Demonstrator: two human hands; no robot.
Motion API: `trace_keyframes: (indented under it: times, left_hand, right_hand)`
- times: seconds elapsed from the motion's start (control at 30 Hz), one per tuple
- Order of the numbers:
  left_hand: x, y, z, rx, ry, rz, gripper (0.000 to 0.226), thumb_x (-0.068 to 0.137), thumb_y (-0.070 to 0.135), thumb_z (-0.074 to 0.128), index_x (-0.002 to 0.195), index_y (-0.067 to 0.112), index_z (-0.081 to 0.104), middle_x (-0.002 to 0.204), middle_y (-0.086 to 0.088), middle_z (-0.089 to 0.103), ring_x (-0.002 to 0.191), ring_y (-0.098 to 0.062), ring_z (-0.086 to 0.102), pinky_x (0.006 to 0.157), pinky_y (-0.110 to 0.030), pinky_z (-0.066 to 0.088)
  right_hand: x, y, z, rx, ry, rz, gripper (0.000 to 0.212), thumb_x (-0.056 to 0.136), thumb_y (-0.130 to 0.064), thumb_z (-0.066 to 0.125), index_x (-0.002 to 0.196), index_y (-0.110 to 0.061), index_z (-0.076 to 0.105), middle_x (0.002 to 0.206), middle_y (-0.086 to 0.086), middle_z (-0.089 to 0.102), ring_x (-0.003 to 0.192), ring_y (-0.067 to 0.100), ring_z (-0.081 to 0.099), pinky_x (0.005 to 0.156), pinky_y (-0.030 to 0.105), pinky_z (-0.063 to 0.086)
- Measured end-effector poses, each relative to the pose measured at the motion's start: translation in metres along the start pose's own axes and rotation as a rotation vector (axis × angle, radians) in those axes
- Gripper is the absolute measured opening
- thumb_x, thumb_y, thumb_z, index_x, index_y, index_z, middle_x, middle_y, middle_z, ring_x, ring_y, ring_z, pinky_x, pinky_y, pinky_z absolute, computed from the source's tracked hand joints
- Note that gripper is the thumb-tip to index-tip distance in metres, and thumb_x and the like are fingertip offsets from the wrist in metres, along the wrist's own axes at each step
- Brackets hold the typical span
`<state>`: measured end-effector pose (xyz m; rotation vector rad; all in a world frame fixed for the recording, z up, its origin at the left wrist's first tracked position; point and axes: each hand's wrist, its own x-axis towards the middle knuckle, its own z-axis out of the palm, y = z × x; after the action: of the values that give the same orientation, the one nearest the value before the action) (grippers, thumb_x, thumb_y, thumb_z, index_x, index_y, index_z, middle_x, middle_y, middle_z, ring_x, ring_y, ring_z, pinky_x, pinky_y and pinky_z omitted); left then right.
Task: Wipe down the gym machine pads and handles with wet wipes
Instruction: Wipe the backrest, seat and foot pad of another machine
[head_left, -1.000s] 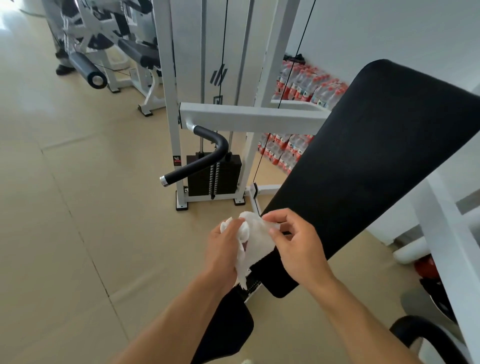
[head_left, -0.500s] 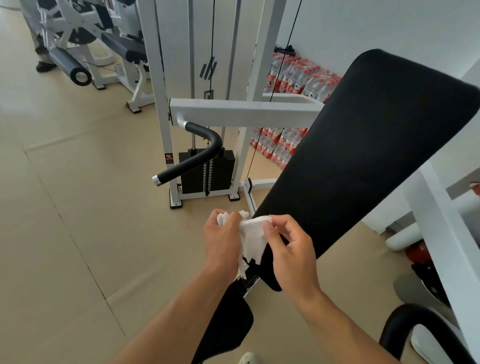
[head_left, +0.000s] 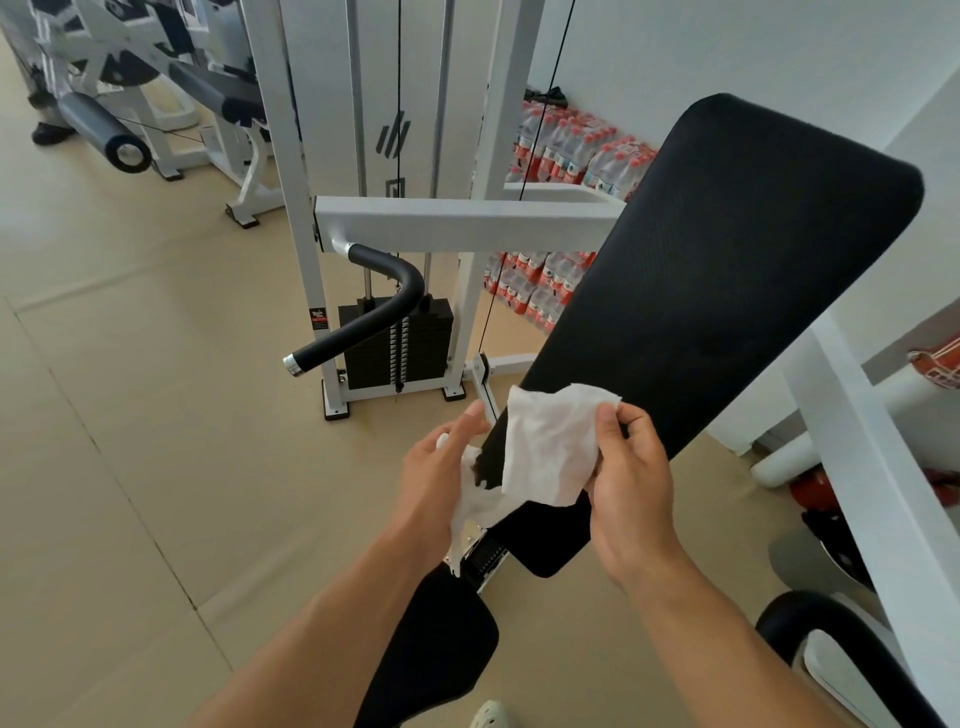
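Your right hand (head_left: 631, 478) pinches the top edge of the wet wipe (head_left: 550, 449); your left hand (head_left: 441, 467) grips its bunched lower tail; the sheet hangs half-spread over the lower end of the back pad (head_left: 727, 291); spread it flat before pressing, I judge, then stroke along the pad; the curved handle (head_left: 374, 312) waits beyond, near the weight stack (head_left: 415, 353).

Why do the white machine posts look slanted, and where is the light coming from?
Head view: the wide-angle lens splays the white frame outward; soft daylight brightens the floor at far left, no harsh shadows; the wet wipe, held between left hand and right hand, is sharp, nearly overexposed.
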<state>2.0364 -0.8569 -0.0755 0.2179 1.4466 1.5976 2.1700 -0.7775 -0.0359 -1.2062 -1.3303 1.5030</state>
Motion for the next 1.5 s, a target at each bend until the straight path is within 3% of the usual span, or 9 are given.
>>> trace_keyframes:
  times: [0.1, 0.33, 0.6, 0.8, 0.93, 1.13, 1.27, 1.4, 1.5]
  left_hand:
    - [-0.006, 0.004, 0.005, 0.061, -0.168, 0.022, 0.066, 0.059, 0.081, 0.073, 0.093, 0.024, 0.077, 0.109, -0.007, 0.073, 0.11, -0.034, 0.066, 0.098, -0.058, 0.051]
    - [-0.003, -0.002, -0.001, -0.018, -0.079, 0.109, 0.021, 0.086, 0.03, 0.075, 0.078, 0.017, 0.061, 0.091, -0.005, 0.068, 0.09, -0.029, 0.067, 0.078, -0.044, 0.055]
    - [-0.005, -0.006, -0.01, 0.043, 0.143, 0.235, 0.016, 0.094, 0.026, 0.067, 0.083, 0.021, 0.057, 0.096, -0.007, 0.063, 0.089, -0.023, 0.063, 0.077, -0.041, 0.058]
    - [-0.006, -0.008, -0.015, 0.064, 0.143, 0.283, 0.012, 0.095, 0.02, 0.065, 0.09, 0.014, 0.055, 0.098, 0.011, 0.07, 0.085, -0.009, 0.067, 0.069, -0.025, 0.057]
    - [-0.008, -0.008, -0.011, 0.055, 0.172, 0.322, 0.011, 0.095, 0.014, 0.063, 0.091, 0.011, 0.054, 0.105, 0.011, 0.073, 0.09, -0.002, 0.068, 0.068, -0.023, 0.057]
    - [-0.006, -0.01, 0.001, 0.125, 0.357, 0.331, 0.015, 0.097, 0.026, 0.064, 0.091, 0.018, 0.053, 0.092, 0.006, 0.064, 0.086, -0.015, 0.062, 0.073, -0.03, 0.055]
    - [-0.01, -0.007, 0.0, 0.173, 0.116, 0.35, 0.016, 0.095, 0.027, 0.066, 0.096, 0.016, 0.054, 0.089, 0.001, 0.06, 0.068, -0.001, 0.062, 0.059, -0.015, 0.052]
    - [-0.01, -0.014, -0.003, 0.349, -0.229, 0.22, 0.044, 0.078, 0.055, 0.07, 0.118, 0.043, 0.056, 0.083, 0.006, 0.065, 0.07, -0.008, 0.063, 0.069, -0.025, 0.055]
    - [-0.015, -0.014, 0.002, 0.405, -0.463, 0.138, 0.058, 0.075, 0.055, 0.073, 0.129, 0.038, 0.061, 0.076, 0.014, 0.065, 0.07, -0.002, 0.061, 0.073, -0.024, 0.049]
  right_hand:
    - [0.003, 0.0, 0.003, 0.011, -0.056, 0.062, 0.017, 0.104, -0.035, 0.054, 0.114, -0.026, 0.064, 0.115, 0.001, 0.071, 0.106, 0.023, 0.071, 0.089, 0.046, 0.062]
    - [0.006, 0.005, 0.002, -0.082, 0.044, 0.036, 0.013, 0.099, -0.039, 0.062, 0.103, -0.03, 0.07, 0.106, -0.003, 0.073, 0.1, 0.019, 0.071, 0.08, 0.044, 0.064]
    - [0.009, 0.023, 0.01, -0.078, 0.164, -0.024, 0.009, 0.102, -0.03, 0.061, 0.102, -0.026, 0.068, 0.105, -0.007, 0.071, 0.094, 0.013, 0.072, 0.068, 0.025, 0.062]
    - [0.018, 0.028, 0.015, -0.117, 0.255, -0.086, 0.01, 0.105, -0.028, 0.056, 0.106, -0.024, 0.065, 0.104, -0.007, 0.071, 0.093, 0.01, 0.072, 0.084, 0.03, 0.061]
    - [0.027, 0.024, 0.016, -0.072, 0.332, -0.077, 0.011, 0.107, -0.027, 0.051, 0.1, -0.03, 0.059, 0.106, -0.004, 0.07, 0.094, 0.012, 0.071, 0.078, 0.025, 0.059]
    - [0.029, 0.03, 0.02, 0.02, 0.384, 0.034, 0.016, 0.108, -0.029, 0.048, 0.115, -0.019, 0.058, 0.112, 0.002, 0.066, 0.098, 0.018, 0.071, 0.08, 0.033, 0.063]
    - [0.033, 0.026, 0.015, -0.027, 0.369, 0.052, 0.014, 0.109, -0.03, 0.046, 0.116, -0.022, 0.055, 0.112, -0.002, 0.061, 0.101, 0.017, 0.066, 0.08, 0.031, 0.062]
    - [0.036, 0.015, 0.008, -0.084, 0.33, -0.074, 0.014, 0.109, -0.029, 0.047, 0.113, -0.02, 0.057, 0.105, -0.01, 0.06, 0.101, 0.009, 0.062, 0.077, 0.02, 0.051]
    - [0.035, 0.008, 0.007, -0.165, 0.274, -0.194, 0.017, 0.108, -0.029, 0.048, 0.113, -0.017, 0.06, 0.103, -0.009, 0.063, 0.099, 0.01, 0.065, 0.084, 0.025, 0.054]
